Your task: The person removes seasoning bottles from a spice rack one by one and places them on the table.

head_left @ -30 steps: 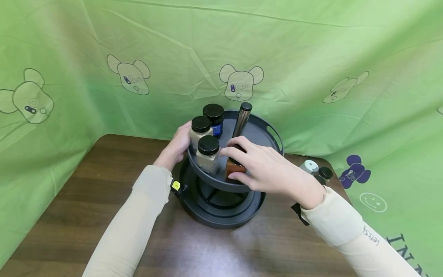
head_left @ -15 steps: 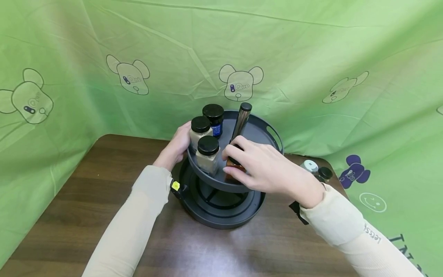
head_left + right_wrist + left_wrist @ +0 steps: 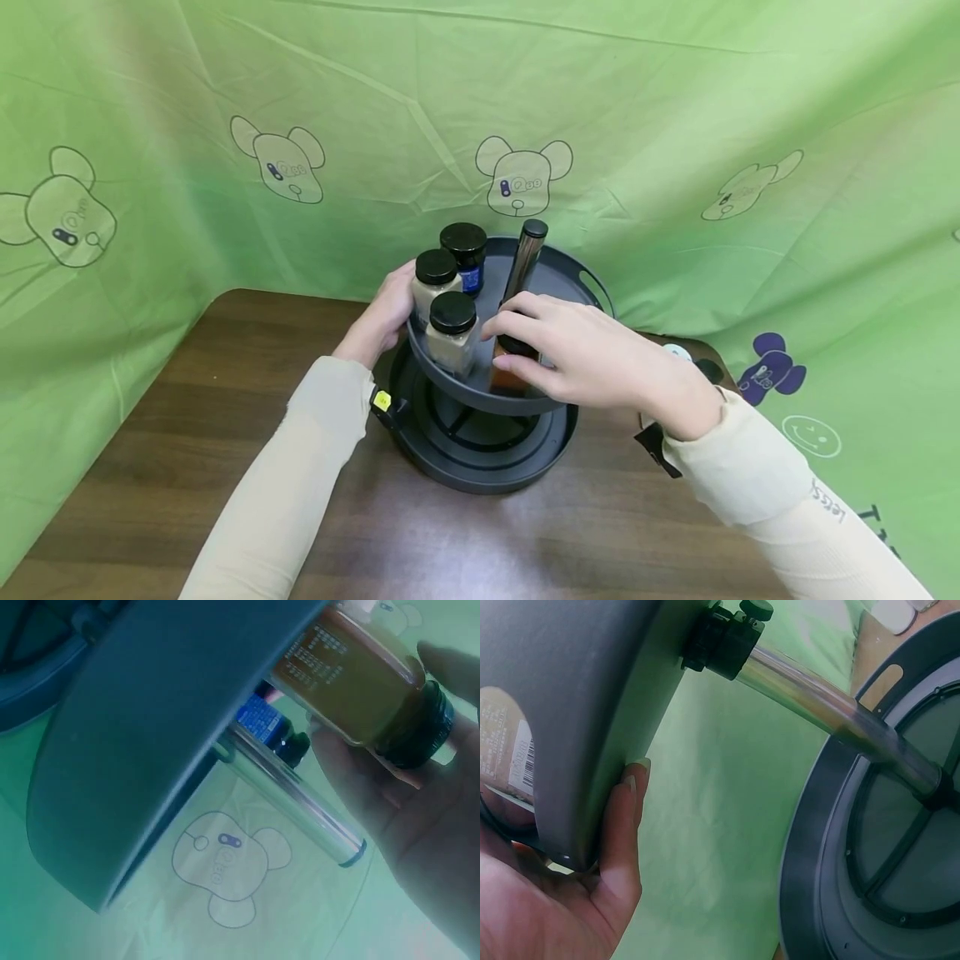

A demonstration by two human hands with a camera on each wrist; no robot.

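Note:
A two-tier round tray stand stands on the table, with a pole rising from its upper tray. My left hand grips the upper tray's left edge; the head view shows it beside the jars. My right hand has its fingers curled round the black cap of a square jar of orange-brown contents, on the tray's right front. Two square jars of pale contents, a rear one and a front one, stand left with a dark blue-labelled jar.
At the table's right back corner, a white lid and a black lid show past my right wrist. A green printed curtain surrounds the table behind and at the sides. The lower tray holds nothing in view.
My right hand and wrist have shifted slightly to the right, and more of the orange-brown jar's cap shows. My left hand, the tray and the other jars hold their places.

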